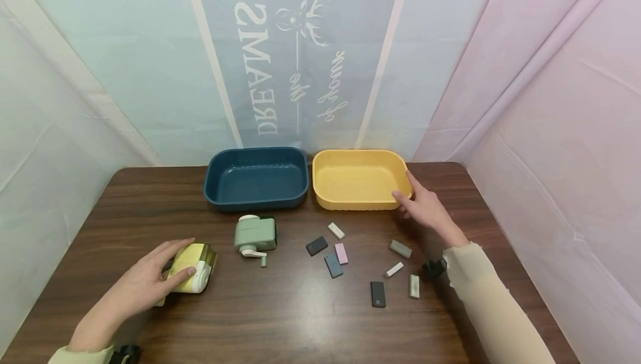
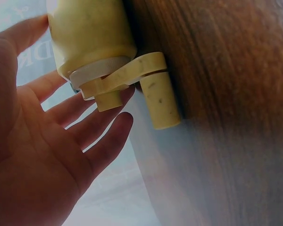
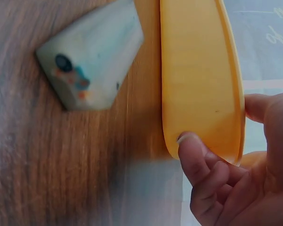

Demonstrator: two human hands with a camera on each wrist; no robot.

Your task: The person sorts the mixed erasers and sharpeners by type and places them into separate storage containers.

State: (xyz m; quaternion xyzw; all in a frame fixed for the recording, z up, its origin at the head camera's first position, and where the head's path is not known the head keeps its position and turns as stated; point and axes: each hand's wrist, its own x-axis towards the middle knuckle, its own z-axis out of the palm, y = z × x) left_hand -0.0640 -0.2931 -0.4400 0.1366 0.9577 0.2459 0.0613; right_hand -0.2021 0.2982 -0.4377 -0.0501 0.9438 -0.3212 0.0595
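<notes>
Currently, in the head view, the person's left hand (image 1: 142, 283) spans the yellow crank unit (image 1: 190, 255) at the left of the dark wooden table (image 1: 280, 319), thumb on one side, fingers on the other. The right hand (image 1: 425, 207) grips the right end of the yellow tray (image 1: 360, 206), positioned at the rear beside the blue tray (image 1: 255, 206). Before me, the green crank unit (image 1: 255, 234) sits forward of the blue tray; eight small blocks (image 1: 378, 294) lie to its right.

Left wrist view: thumb and forefinger hold the yellow body, part-spread; the other fingers extend loosely near the crank (image 2: 160, 101). I cannot tell how firm the hold is.

Right wrist view: the digits are bent around the yellow tray's end. A pale block (image 3: 92, 61), partly blurred, lies near the tray.
</notes>
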